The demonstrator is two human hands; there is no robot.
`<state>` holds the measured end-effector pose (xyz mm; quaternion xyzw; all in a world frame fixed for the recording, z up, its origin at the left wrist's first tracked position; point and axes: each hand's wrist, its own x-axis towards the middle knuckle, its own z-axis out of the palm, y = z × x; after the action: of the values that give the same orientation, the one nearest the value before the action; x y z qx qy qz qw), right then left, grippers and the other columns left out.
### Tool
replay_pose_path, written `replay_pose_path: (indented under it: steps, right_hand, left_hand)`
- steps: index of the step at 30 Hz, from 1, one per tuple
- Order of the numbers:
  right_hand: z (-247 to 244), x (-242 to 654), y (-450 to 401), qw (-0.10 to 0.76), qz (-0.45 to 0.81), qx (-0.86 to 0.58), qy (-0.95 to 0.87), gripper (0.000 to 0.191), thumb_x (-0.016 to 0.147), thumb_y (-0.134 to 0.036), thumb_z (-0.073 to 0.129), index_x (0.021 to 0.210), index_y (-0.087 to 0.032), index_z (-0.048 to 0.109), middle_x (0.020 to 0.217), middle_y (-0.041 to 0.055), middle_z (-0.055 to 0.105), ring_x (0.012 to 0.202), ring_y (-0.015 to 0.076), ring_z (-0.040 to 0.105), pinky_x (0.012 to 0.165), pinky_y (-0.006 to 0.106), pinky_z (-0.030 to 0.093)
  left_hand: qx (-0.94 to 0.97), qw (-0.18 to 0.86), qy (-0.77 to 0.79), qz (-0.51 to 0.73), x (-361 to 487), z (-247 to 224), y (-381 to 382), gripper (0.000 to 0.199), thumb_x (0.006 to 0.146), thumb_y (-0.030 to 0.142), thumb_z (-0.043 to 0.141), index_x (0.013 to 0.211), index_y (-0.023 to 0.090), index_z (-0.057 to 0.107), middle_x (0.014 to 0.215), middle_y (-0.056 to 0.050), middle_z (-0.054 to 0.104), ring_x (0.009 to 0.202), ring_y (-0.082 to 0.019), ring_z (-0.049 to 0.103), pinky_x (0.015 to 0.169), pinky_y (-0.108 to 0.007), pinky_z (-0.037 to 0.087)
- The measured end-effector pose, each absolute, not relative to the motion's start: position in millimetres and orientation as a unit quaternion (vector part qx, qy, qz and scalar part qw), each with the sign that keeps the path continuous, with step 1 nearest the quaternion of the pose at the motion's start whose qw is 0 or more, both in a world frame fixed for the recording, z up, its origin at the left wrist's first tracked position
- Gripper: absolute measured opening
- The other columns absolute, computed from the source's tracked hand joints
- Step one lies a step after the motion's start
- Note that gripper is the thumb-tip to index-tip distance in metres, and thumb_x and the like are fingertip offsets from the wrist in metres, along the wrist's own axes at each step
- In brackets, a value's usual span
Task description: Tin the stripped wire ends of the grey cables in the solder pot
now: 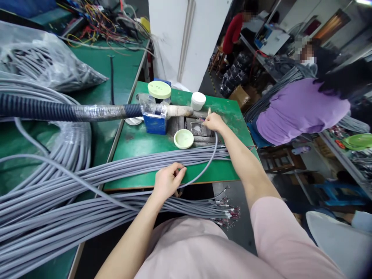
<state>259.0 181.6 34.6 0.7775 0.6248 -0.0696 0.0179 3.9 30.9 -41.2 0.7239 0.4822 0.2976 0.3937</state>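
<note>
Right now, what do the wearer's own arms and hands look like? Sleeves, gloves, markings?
No gloves: the left hand and right hand are bare, with no ring, watch or bracelet visible. Both forearms are uncovered. A pale pink short sleeve covers the right upper arm, and matching pale pink fabric shows over the torso. No markings visible.

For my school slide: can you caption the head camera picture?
Left hand on long grey round cables, right hand near a round pale-green plastic lid on a green bench.
</note>
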Motion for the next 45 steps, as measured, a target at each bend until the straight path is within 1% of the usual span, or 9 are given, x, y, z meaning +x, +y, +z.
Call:
replay_pose_path:
  steps: [4,13,19,23,25,29,36,41,45]
  right_hand:
    - [30.3,255.8,184.8,0.028,-0.074,0.779,0.622,0.02,0.079,-0.025,0.061,0.087,-0.013,0.075,0.096,0.0139,0.073,0.094,0.0234,0.066,0.08,0.026,0.047]
    - [24.6,253.8,186.6,0.028,-0.079,0.778,0.623,0.02,0.077,-0.023,0.061,0.087,-0.013,0.075,0.096,0.0151,0.073,0.09,0.0235,0.066,0.078,0.028,0.047]
    - [42.7,253.1,173.6,-0.001,-0.06,0.768,0.637,0.019,0.079,-0.023,0.059,0.08,-0.012,0.073,0.087,0.012,0.072,0.084,0.0206,0.063,0.073,0.027,0.043]
    - [66.5,236.0,149.6,-0.063,-0.048,0.71,0.7,0.024,0.081,-0.026,0.055,0.072,-0.011,0.071,0.073,0.0062,0.068,0.071,0.0154,0.058,0.067,0.025,0.038]
    - [72.1,222.2,138.9,-0.073,-0.058,0.679,0.728,0.024,0.081,-0.027,0.055,0.071,-0.012,0.07,0.069,0.004,0.066,0.067,0.014,0.055,0.064,0.025,0.035]
    - [66.4,194.8,128.8,-0.019,-0.063,0.647,0.759,0.023,0.082,-0.028,0.055,0.074,-0.014,0.071,0.075,0.0052,0.069,0.071,0.0164,0.057,0.063,0.027,0.032]
    - [48.3,170.4,129.2,0.074,-0.043,0.634,0.769,0.026,0.086,-0.032,0.051,0.085,-0.016,0.072,0.093,0.0131,0.072,0.086,0.0254,0.064,0.067,0.029,0.038]
    - [41.9,165.5,130.3,0.104,-0.02,0.637,0.764,0.028,0.087,-0.032,0.049,0.092,-0.016,0.072,0.097,0.016,0.072,0.089,0.0271,0.065,0.069,0.031,0.041]
    - [49.6,170.0,128.9,0.094,-0.015,0.636,0.766,0.028,0.086,-0.032,0.049,0.09,-0.016,0.072,0.096,0.0145,0.072,0.087,0.0257,0.064,0.068,0.03,0.04]
  left_hand:
    - [0.724,0.39,0.484,0.298,4.4,-40.8,30.7,0.025,0.085,0.039,0.052,0.079,0.02,0.066,0.055,0.004,0.057,0.05,-0.009,0.048,0.055,-0.021,0.033]
    - [0.726,0.387,0.489,0.291,4.5,-38.0,30.8,0.025,0.085,0.04,0.051,0.08,0.02,0.066,0.056,0.003,0.058,0.051,-0.01,0.05,0.055,-0.021,0.034]
    - [0.73,0.378,0.485,0.297,4.2,-39.4,30.9,0.025,0.086,0.04,0.051,0.08,0.019,0.065,0.055,0.003,0.057,0.051,-0.01,0.049,0.054,-0.021,0.033]
    - [0.73,0.377,0.491,0.29,4.6,-38.7,30.4,0.026,0.085,0.04,0.052,0.081,0.019,0.066,0.056,0.003,0.057,0.051,-0.01,0.049,0.055,-0.022,0.033]
    - [0.73,0.379,0.49,0.288,4.9,-38.2,29.9,0.025,0.086,0.039,0.051,0.082,0.019,0.067,0.057,0.003,0.058,0.051,-0.01,0.048,0.055,-0.022,0.033]
    - [0.732,0.374,0.491,0.288,5.5,-38.9,29.6,0.024,0.086,0.037,0.052,0.084,0.019,0.067,0.058,0.003,0.059,0.05,-0.01,0.047,0.055,-0.022,0.032]
    - [0.736,0.364,0.493,0.287,5.2,-39.1,29.9,0.022,0.086,0.037,0.053,0.085,0.02,0.068,0.06,0.002,0.061,0.051,-0.011,0.049,0.056,-0.023,0.033]
    - [0.74,0.361,0.49,0.287,4.6,-39.2,29.5,0.022,0.087,0.037,0.052,0.085,0.021,0.068,0.059,0.002,0.061,0.053,-0.011,0.052,0.057,-0.023,0.034]
    - [0.739,0.362,0.488,0.291,4.5,-39.0,29.7,0.022,0.087,0.036,0.053,0.084,0.02,0.068,0.059,0.002,0.061,0.053,-0.011,0.052,0.057,-0.023,0.034]
